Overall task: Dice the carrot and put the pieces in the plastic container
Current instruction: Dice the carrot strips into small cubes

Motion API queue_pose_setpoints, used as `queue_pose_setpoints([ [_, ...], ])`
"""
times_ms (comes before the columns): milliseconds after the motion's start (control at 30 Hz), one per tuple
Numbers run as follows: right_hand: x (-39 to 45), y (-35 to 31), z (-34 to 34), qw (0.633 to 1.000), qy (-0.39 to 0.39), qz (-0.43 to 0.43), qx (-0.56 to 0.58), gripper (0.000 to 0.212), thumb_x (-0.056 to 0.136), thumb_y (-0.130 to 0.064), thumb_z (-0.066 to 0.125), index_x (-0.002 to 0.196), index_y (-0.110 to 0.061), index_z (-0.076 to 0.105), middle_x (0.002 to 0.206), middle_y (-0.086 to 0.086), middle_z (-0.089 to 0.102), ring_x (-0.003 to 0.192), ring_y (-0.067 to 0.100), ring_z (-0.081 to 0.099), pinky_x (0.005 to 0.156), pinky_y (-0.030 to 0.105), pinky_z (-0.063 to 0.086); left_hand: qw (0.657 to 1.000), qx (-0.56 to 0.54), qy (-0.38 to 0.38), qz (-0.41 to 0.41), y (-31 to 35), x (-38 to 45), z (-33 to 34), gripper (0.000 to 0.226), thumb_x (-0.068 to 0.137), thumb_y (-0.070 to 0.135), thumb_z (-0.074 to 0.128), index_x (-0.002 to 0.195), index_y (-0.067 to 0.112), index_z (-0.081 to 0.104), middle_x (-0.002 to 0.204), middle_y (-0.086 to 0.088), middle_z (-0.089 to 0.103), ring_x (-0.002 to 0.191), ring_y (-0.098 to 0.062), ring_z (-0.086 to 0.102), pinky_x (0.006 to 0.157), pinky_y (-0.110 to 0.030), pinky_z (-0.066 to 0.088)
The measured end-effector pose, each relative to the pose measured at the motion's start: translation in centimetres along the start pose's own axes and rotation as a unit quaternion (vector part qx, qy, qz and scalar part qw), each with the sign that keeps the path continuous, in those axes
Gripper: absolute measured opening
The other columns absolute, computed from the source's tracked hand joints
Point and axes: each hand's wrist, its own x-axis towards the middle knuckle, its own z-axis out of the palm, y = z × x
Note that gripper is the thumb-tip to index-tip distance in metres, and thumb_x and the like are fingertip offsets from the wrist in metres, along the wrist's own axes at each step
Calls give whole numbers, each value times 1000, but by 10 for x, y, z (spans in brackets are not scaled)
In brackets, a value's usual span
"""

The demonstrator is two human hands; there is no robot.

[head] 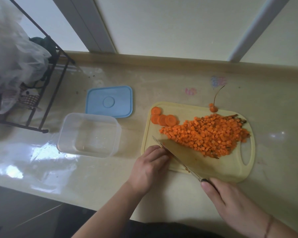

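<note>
— What's on the cutting board (230, 170) from where you stand?

— A big heap of diced carrot (208, 134), spread across the middle and right of the yellow board. At the far left corner lie a few round carrot slices (163, 117), overlapping one another, uncut. The carrot's tail end (213, 109) sits on the far edge, its thin root curling out over the table (110, 177).

— And the hands?

— The right hand (234, 203) grips the handle of a knife (187, 158), fingers wrapped round it, thumb along the top. The blade runs slantwise across the near left part of the board, its far side touching the heap. The left hand (150, 167) lies just beside the blade at the board's near left corner, fingers curled under; whether it pinches a bit of carrot there I cannot tell.

— The container?

— The clear plastic container (89, 134) stands open on the table left of the board, apart from it, no carrot inside. Its blue lid (109, 102) lies flat just behind it. Further left there's a dark wire rack (46, 93) with a plastic bag (12, 57) draped over it.
</note>
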Motion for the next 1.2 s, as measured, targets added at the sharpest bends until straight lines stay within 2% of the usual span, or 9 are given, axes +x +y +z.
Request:
queue_pose_setpoints([
  [100, -3, 0, -4, 1000, -15, 19, -16, 60, 88, -73, 19, 72, -24, 49, 67, -4, 57, 68, 7, 57, 68, 35, 46, 1000, -4, 3, 8, -1, 0, 1, 12, 88, 4, 79, 99, 5, 76, 110, -4, 71, 104, -27, 65, 93, -32, 54],
  [267, 22, -10, 10, 998, -29, 8, -53, 60, 87, -75, 10, 71, -28, 43, 62, 0, 54, 60, 12, 54, 60, 39, 46, 1000, -11, -10, 1, -7, -3, 3, 19, 86, 2, 81, 104, 5, 76, 114, -4, 70, 108, -27, 65, 92, -34, 54],
  [467, 31, -6, -4, 1000, 2, 23, -4, 64, 86, -74, 17, 70, -22, 51, 61, 4, 57, 59, 12, 54, 60, 39, 44, 1000, -4, 9, 3, -4, -4, 5, 13, 88, 5, 79, 101, 5, 76, 104, -7, 67, 102, -28, 63, 87, -34, 54],
  [567, 24, -9, -4, 1000, 4, 7, 2, 61, 88, -74, 20, 66, -23, 47, 59, 4, 55, 55, 11, 52, 57, 34, 40, 1000, -1, 6, 5, -4, -4, 4, 15, 87, 4, 79, 102, 4, 75, 106, -6, 64, 102, -29, 62, 86, -34, 54],
  [700, 12, -14, 0, 1000, -5, -5, 9, 53, 90, -71, 25, 71, -26, 46, 63, 2, 56, 56, 12, 53, 58, 36, 40, 1000, -9, -7, 16, -8, -5, 1, 15, 89, 3, 76, 104, 5, 74, 111, -4, 61, 106, -28, 60, 92, -27, 51],
  [800, 4, -9, 1, 1000, -10, -1, 17, 52, 91, -70, 25, 73, -26, 48, 66, -1, 56, 61, 12, 55, 62, 35, 43, 1000, -3, -8, 14, -9, -7, 2, 20, 84, -1, 80, 103, 3, 75, 110, -7, 65, 106, -27, 61, 94, -27, 51],
  [933, -2, 3, 3, 1000, -27, 3, -8, 63, 93, -70, 21, 86, -20, 58, 82, -4, 65, 82, 9, 62, 77, 41, 50, 1000, -4, -10, 11, -12, -8, 3, 21, 83, -1, 81, 103, 2, 76, 110, -9, 68, 107, -27, 62, 98, -27, 50],
  [1067, 9, -8, 8, 998, -13, 20, -58, 60, 88, -73, 12, 71, -26, 45, 62, -1, 56, 60, 11, 55, 60, 39, 46, 1000, 6, -13, 14, -13, -12, 6, 26, 81, -4, 82, 106, 1, 75, 113, -9, 69, 108, -27, 62, 100, -25, 48],
  [1200, 32, -22, 17, 998, -8, 7, -66, 60, 90, -71, 8, 73, -27, 44, 61, -1, 54, 58, 14, 54, 59, 43, 45, 1000, -3, 5, 14, -10, -10, 7, 27, 81, -4, 82, 106, 1, 76, 112, -9, 69, 107, -27, 62, 99, -29, 50],
])
